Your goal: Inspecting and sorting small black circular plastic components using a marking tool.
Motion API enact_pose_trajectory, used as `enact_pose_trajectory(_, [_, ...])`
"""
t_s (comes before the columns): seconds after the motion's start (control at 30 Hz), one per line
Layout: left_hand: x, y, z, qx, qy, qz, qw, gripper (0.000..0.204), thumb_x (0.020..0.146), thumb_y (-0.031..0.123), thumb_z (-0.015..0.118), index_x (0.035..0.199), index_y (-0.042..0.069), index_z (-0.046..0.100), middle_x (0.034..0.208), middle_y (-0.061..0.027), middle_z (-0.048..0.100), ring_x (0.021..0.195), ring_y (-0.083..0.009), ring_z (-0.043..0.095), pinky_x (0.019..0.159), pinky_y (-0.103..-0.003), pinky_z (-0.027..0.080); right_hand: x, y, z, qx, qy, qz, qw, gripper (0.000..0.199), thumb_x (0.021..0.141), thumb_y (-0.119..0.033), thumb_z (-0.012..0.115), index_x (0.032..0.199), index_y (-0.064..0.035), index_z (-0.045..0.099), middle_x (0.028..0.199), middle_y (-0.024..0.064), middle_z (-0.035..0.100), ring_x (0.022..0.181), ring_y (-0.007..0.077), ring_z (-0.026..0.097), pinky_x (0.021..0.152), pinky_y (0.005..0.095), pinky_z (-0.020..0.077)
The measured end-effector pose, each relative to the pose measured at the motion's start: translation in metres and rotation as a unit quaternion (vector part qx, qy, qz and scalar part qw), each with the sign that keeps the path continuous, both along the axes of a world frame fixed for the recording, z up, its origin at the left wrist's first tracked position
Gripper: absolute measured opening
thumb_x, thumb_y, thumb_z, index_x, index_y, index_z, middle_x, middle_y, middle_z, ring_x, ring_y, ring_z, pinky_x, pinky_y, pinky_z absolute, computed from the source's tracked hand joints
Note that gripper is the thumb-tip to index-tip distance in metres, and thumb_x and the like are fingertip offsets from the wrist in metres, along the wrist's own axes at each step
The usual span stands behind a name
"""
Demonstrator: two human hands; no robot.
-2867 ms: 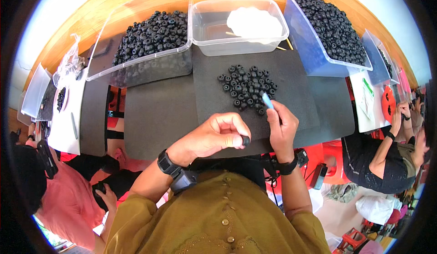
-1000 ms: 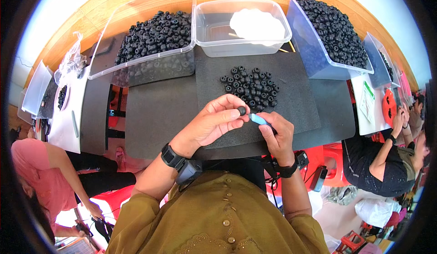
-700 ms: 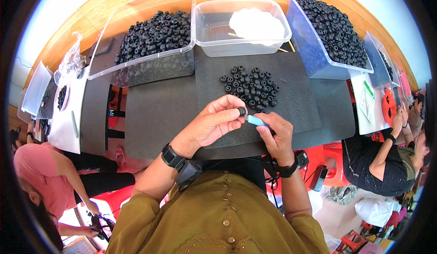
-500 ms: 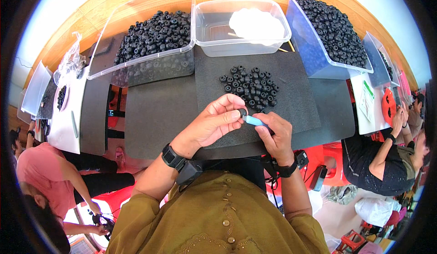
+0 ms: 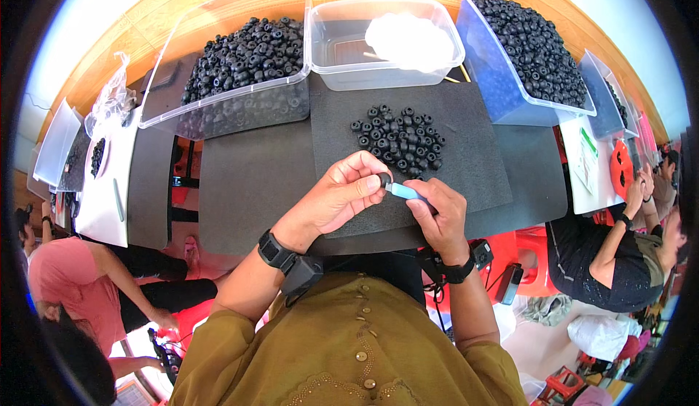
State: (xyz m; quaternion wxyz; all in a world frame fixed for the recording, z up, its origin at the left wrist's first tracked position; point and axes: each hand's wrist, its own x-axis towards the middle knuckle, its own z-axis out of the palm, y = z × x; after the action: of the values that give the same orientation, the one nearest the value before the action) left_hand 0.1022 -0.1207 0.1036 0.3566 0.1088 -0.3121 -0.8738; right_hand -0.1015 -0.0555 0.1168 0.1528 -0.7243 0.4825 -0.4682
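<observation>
Between the thumb and fingers of my left hand (image 5: 338, 196) is a small round black rubber-like piece (image 5: 384, 179). My right hand (image 5: 444, 213) is closed around a slim light-blue tool (image 5: 405, 192) with a pale flat tip. That tip meets the right side of the held piece; whether it is a blade is too small to tell. Just beyond both hands, a loose heap of similar black pieces (image 5: 400, 138), many with a round hole, lies on a dark mat (image 5: 473, 151).
Along the back stand a clear bin (image 5: 226, 118) of black pieces, a clear tub (image 5: 378, 78) with something white inside, and a bluish bin (image 5: 502, 89) heaped with black pieces. A person in pink (image 5: 69, 275) is at the left, another in black (image 5: 590, 267) at the right.
The tool tip has shifted slightly left against the black piece. A thin curved edge seen above the piece earlier no longer shows. The pink-clad person's arms have moved.
</observation>
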Motion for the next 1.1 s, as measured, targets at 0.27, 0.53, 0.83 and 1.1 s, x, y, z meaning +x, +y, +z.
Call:
enact_pose_trajectory(0.27, [0.002, -0.002, 0.005, -0.021, -0.004, -0.026, 0.999, 0.013, 0.093, 0.013, 0.066, 0.101, 0.008, 0.057, 0.099, -0.0016, 0.062, 0.088, -0.0077, 0.057, 0.078, -0.022, 0.049, 0.0, 0.002, 0.001, 0.002, -0.012, 0.002, 1.0, 0.02, 0.082, -0.014, 0.072, 0.099, -0.0043, 0.068, 0.065, 0.0084, 0.055, 0.054, 0.0221, 0.053, 0.05, 0.0332, 0.0407])
enact_pose_trajectory(0.53, [0.005, 0.011, 0.019, -0.089, -0.013, -0.106, 0.99, 0.014, 0.089, 0.01, 0.07, 0.099, 0.007, 0.061, 0.095, -0.0059, 0.064, 0.082, -0.0096, 0.056, 0.073, -0.025, 0.048, -0.009, -0.004, -0.005, 0.079, -0.159, -0.129, 0.976, 0.018, 0.091, -0.01, 0.061, 0.101, 0.0044, 0.066, 0.078, 0.0106, 0.065, 0.065, 0.015, 0.059, 0.061, 0.0297, 0.0459])
enact_pose_trajectory(0.83, [0.051, -0.02, 0.081, -0.31, -0.205, 0.265, 0.89, 0.012, 0.09, 0.001, 0.064, 0.102, 0.002, 0.06, 0.09, -0.0059, 0.066, 0.077, -0.0115, 0.064, 0.069, -0.026, 0.052, -0.011, 0.004, -0.012, 0.083, -0.239, -0.113, 0.961, 0.021, 0.093, -0.012, 0.059, 0.106, 0.0038, 0.065, 0.072, 0.0003, 0.056, 0.064, 0.0063, 0.05, 0.057, 0.0229, 0.0402])
enact_pose_trajectory(1.1, [0.085, -0.053, 0.104, -0.578, -0.539, 0.507, 0.344, 0.025, 0.078, 0.0, 0.07, 0.102, 0.006, 0.067, 0.111, -0.0105, 0.065, 0.1, -0.0263, 0.062, 0.094, -0.037, 0.046, -0.009, 0.002, -0.013, 0.066, -0.191, -0.121, 0.972, 0.021, 0.093, -0.013, 0.06, 0.106, 0.0033, 0.065, 0.075, 0.0031, 0.059, 0.065, 0.0087, 0.051, 0.059, 0.024, 0.0414])
